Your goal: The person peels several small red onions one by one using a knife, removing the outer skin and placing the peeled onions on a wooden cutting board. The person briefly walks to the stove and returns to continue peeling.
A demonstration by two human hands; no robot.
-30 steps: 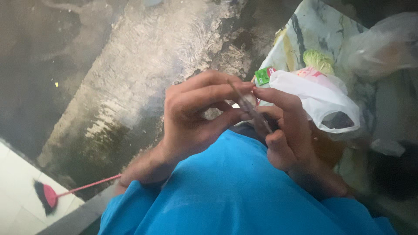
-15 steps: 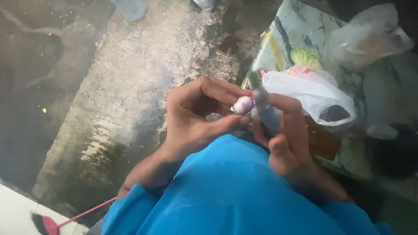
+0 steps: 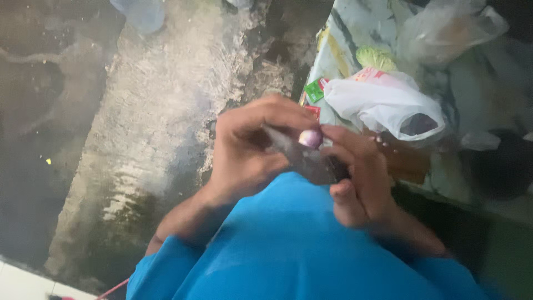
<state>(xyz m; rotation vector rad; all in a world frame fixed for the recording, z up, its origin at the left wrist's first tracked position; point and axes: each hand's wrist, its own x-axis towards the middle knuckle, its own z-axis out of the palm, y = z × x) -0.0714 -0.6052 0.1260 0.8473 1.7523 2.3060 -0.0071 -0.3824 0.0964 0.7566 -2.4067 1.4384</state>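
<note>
Head view, looking straight down past a blue shirt (image 3: 288, 250) at both hands, held together just in front of the chest

Left hand (image 3: 250, 147): fingers curled in, thumb and fingertips closed around a small pinkish-purple bulb (image 3: 310, 138), looks like a shallot or small onion. Grip is narrow, a pinch; only the top of the bulb shows between the fingers

Right hand (image 3: 361, 178): closed around a knife handle, handle mostly hidden in the palm. Knife blade (image 3: 294, 155) is dark grey, runs from the right hand up and left across to the left hand, passing just under the bulb. Blade looks to be touching the bulb, but motion blur makes the exact contact point hard to call. Right index finger extends along the top, tip right beside the bulb

Bulb sits between the two hands, above the shirt, well off any surface

Surroundings:
- rough wet concrete floor (image 3: 155, 111) fills left and centre, darker wet patch at far left
- patterned mat or cloth (image 3: 355, 22) at upper right, light with dark and yellow streaks
- white plastic bag (image 3: 383, 103) lying on it, mouth open toward the right, just beyond the right hand
- small green packet (image 3: 315, 90) at the mat's left edge, next to the bag
- pale green leafy vegetable (image 3: 376, 56) above the bag
- clear plastic bag (image 3: 444, 33) at top right, contents blurred
- dark round object (image 3: 502, 166) at right edge, cannot tell what
</note>
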